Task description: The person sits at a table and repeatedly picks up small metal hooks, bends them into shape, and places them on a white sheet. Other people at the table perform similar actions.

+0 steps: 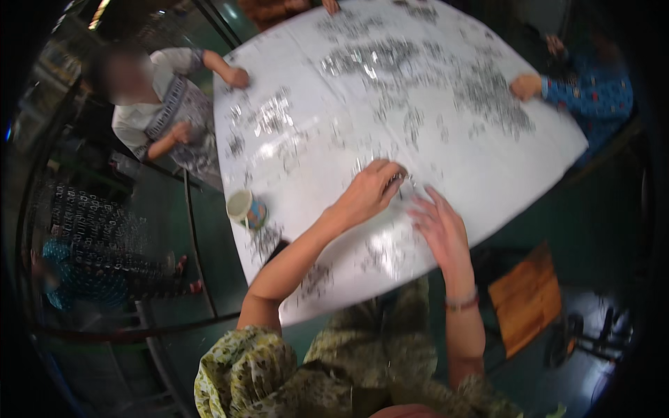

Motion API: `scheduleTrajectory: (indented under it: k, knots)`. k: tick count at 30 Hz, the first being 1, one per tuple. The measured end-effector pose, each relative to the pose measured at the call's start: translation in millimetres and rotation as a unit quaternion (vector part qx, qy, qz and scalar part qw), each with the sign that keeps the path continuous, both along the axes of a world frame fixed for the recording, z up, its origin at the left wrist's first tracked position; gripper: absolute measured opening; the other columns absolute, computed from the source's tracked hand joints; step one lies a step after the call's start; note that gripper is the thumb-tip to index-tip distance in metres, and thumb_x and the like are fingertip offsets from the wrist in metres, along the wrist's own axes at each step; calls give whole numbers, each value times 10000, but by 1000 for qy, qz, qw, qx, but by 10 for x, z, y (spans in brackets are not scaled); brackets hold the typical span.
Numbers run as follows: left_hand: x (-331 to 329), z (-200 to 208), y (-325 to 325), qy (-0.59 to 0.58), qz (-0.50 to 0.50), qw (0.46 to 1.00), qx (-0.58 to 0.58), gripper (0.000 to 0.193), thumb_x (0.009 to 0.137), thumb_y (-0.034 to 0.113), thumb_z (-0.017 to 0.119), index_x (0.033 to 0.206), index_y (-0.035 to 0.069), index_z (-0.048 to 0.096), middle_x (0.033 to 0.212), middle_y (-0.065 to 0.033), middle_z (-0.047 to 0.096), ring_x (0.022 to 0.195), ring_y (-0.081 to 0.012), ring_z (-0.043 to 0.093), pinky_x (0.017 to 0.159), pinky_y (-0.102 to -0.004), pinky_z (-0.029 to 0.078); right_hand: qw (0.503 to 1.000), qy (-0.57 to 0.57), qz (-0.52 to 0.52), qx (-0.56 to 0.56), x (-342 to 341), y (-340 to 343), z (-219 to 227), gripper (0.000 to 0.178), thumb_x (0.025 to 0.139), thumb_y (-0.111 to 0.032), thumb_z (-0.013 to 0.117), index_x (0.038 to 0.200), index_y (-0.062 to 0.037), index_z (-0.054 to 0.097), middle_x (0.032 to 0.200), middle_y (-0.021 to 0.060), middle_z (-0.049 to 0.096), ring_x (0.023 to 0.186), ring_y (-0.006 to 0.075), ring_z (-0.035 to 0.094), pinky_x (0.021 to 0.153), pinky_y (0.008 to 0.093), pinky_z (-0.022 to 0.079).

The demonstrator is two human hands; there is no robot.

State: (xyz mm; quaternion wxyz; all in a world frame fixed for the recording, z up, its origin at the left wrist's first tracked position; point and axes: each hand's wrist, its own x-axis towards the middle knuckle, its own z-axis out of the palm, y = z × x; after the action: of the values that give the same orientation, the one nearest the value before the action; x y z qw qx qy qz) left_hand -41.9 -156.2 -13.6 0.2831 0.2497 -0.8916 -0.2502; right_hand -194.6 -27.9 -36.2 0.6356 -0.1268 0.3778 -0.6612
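Now apparently pinching small shiny pieces (396, 178) in the left hand (369, 188), over the white table (505, 188), with the right hand (440, 226) spread loosely just beside, seemingly empty. Probably light, stiff and slippery, so best nipped lightly by the edges.

Dark green floor (164, 198) surrounds a white-topped table (516, 188), with a wooden panel (526, 299) nearby and a light strip (99, 14) glowing.

The left forearm (296, 252) slants far and right, the left hand (373, 188) bent at the wrist with fingers curled. Just right and nearer, the right hand (442, 228) spreads its blurred fingers leftward.
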Motion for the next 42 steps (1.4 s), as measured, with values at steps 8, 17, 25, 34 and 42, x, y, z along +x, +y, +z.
scheduleTrajectory:
  k: [8,17,25,34,42]
  knots:
    - [185,120,684,58,69,961,260,155,811,54,658,953,-5,639,782,-121,664,658,-172,634,601,-280,495,999,-49,3,-19,160,169,-227,254,878,-24,575,1101,89,533,948,128,616,777,189,612,685,256,509]
    - [388,316,949,69,50,996,16,132,776,23,675,907,28,690,828,-100,665,726,-210,648,636,-301,510,998,-33,-21,-38,187,379,103,356,841,37,599,1175,85,489,912,143,614,767,171,623,662,219,526]
    - [523,475,1253,84,49,992,-84,134,760,-9,676,886,36,679,762,-97,609,658,-218,612,580,-318,491,996,66,-16,-51,220,582,368,273,826,23,623,1080,88,546,847,130,626,727,190,642,653,245,532]
    - [473,295,1562,122,112,974,-155,180,721,-40,698,876,34,644,739,-88,571,629,-217,584,543,-314,476,995,76,-45,-54,446,682,399,137,820,33,615,943,63,563,824,134,622,709,211,648,630,287,534]
    - [379,92,1378,113,150,982,-33,136,755,-18,674,882,11,636,791,-119,611,678,-251,615,571,-334,487,981,164,-84,-54,428,537,198,95,816,33,620,898,66,587,785,139,637,668,180,645,576,264,523]
